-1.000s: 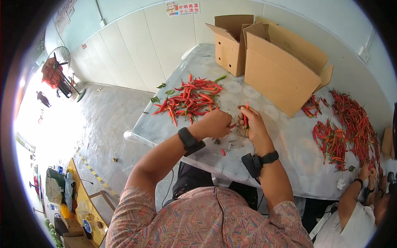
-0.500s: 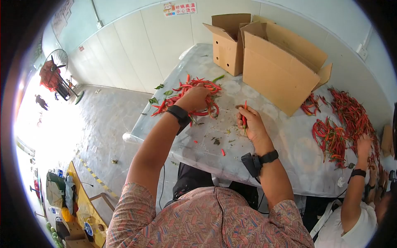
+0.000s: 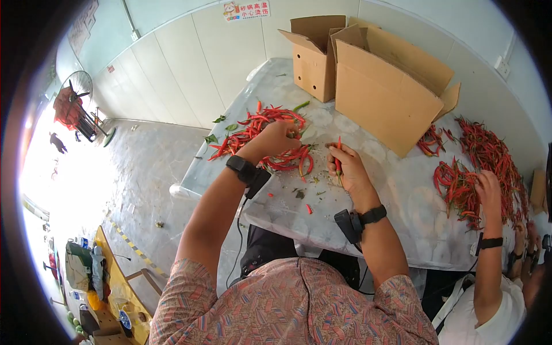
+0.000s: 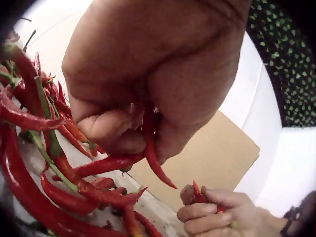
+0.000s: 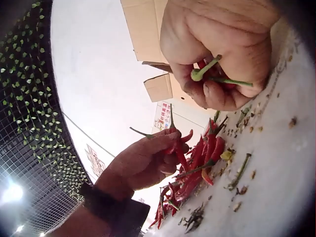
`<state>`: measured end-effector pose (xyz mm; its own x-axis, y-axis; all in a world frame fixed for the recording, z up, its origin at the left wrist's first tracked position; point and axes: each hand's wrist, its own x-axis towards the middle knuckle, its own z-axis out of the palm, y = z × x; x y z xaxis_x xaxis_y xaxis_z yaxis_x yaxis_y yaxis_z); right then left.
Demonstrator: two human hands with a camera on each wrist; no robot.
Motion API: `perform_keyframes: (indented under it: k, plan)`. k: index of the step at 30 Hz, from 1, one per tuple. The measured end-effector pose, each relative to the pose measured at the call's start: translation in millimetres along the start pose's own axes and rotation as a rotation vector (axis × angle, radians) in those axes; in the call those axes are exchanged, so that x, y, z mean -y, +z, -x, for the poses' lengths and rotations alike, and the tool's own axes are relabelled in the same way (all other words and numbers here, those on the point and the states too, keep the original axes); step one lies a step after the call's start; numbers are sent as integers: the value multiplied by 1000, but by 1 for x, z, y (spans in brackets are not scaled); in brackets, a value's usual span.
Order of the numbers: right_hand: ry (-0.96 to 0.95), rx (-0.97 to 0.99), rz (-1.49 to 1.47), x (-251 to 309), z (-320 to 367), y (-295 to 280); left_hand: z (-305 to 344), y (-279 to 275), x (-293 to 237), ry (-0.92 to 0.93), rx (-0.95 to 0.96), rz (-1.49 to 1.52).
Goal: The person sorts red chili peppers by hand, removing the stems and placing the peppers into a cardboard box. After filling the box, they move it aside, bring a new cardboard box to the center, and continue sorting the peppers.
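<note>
In the head view my left hand [image 3: 277, 139] is over the near right side of a heap of red chili peppers [image 3: 250, 133]. Its thumb and fingers pinch a red chili pepper [image 4: 157, 170], whose tip points down in the left wrist view. Green stems stick up past those fingers in the right wrist view. To the right, my right hand [image 3: 351, 169] grips red chili peppers [image 3: 338, 164] upright in its curled fingers. Two green stems [image 5: 198, 74] poke out of that fist in the right wrist view; the fingers hide most of the peppers.
Stem bits and a short red pepper piece [image 3: 309, 209] lie on the plastic-covered table [image 3: 379, 230]. Two cardboard boxes [image 3: 385, 86] stand at the back. On the right, another person's hand [image 3: 489, 187] touches a smaller chili heap [image 3: 457, 187] beside a long one [image 3: 491, 155].
My left hand went from beside my right hand to the chili heap, then drew slightly right, pinching chili. My right hand stayed nearly still. The other person's hand moved to the smaller heap.
</note>
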<state>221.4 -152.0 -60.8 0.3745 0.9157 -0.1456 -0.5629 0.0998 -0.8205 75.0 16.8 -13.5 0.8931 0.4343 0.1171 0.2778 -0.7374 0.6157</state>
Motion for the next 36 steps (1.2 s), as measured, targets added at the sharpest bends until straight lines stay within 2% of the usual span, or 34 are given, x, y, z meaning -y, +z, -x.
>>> perform_keyframes:
  k: [1, 3, 4, 10, 12, 15, 19, 21, 22, 24, 25, 26, 28, 31, 35, 36]
  plan:
    - [0, 0, 0, 0, 0, 0, 2, -3, -6, 0, -1, 0]
    - [4, 32, 10, 1, 0, -1, 4, -3, -19, -242, 51, 354]
    - [4, 31, 10, 0, 0, -1, 3, -2, -21, -241, 52, 354]
    - [6, -25, 42, 2, 3, 9, 0, 16, -45, -140, 174, 409]
    - [-61, 32, -33, -4, -2, 9, -2, 20, -52, 55, 226, 299]
    - [-71, -40, -64, -3, 2, 6, -2, 23, -60, 71, 276, 284]
    - [-82, -78, -41, -4, -6, -5, -2, 24, -50, 58, 238, 392]
    - [-56, -188, -15, -1, -6, -10, -2, 19, -35, 50, 105, 349]
    - [-55, -190, -17, 0, -7, -12, -2, 14, -32, 49, 108, 348]
    - [-60, -235, -78, 1, -8, -14, 1, 3, -28, -146, 124, 322]
    - [-60, -234, -79, 1, -8, -13, 1, 3, -25, -175, 111, 278]
    - [-62, -233, -70, 0, -8, -13, 1, 5, -20, -176, 110, 277]
    - [-65, -233, -60, -1, -9, -13, 2, 9, -12, -23, 66, -66]
    - [-67, -215, -47, -3, -9, -11, 3, 13, -3, 31, -40, -144]
    - [-85, -213, -62, 1, -6, -7, 7, 18, 4, 3, -25, -135]
    - [-69, -208, -36, 2, -4, -7, 12, 18, -5, 4, -8, -211]
